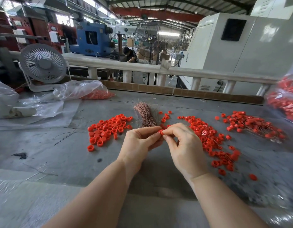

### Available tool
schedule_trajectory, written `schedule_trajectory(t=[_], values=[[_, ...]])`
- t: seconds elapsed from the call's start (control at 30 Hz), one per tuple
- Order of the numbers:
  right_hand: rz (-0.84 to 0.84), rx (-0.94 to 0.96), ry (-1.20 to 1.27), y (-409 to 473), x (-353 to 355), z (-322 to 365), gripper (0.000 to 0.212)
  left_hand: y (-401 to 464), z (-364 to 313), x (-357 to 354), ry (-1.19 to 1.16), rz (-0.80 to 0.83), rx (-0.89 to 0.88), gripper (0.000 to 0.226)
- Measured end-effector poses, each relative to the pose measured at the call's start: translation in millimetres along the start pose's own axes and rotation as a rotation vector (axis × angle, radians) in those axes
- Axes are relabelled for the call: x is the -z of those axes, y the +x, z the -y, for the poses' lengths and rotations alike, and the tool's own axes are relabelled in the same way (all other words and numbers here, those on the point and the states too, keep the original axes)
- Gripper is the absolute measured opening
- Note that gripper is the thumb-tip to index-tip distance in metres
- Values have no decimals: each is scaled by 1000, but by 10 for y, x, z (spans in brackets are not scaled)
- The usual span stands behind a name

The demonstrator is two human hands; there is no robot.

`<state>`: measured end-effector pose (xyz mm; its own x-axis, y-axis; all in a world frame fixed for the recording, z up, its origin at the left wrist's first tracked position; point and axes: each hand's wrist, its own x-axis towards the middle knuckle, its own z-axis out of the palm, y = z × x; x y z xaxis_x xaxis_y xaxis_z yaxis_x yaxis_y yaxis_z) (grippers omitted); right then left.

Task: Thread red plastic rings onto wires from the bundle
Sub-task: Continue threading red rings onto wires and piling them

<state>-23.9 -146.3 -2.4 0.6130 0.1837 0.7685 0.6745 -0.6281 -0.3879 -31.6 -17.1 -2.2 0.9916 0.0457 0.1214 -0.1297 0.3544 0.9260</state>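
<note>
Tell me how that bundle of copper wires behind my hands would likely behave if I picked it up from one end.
The wire bundle would probably flop and splay: its strands are hair-thin and already fan out at the far end. It looks light for its size. Nothing visibly ties it, so strands may slip free, like the loose wires lying on the table.
</note>
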Motion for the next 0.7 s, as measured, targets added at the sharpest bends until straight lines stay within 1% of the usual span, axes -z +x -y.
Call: schedule_trajectory(t=[0.43,0.7], values=[[97,-35,-131,-88,-54,-12,5,5,65,-3,109,-32,-6,23],[124,-12,-203,-94,-60,4,6,19,99,2,180,-24,-35,27]])
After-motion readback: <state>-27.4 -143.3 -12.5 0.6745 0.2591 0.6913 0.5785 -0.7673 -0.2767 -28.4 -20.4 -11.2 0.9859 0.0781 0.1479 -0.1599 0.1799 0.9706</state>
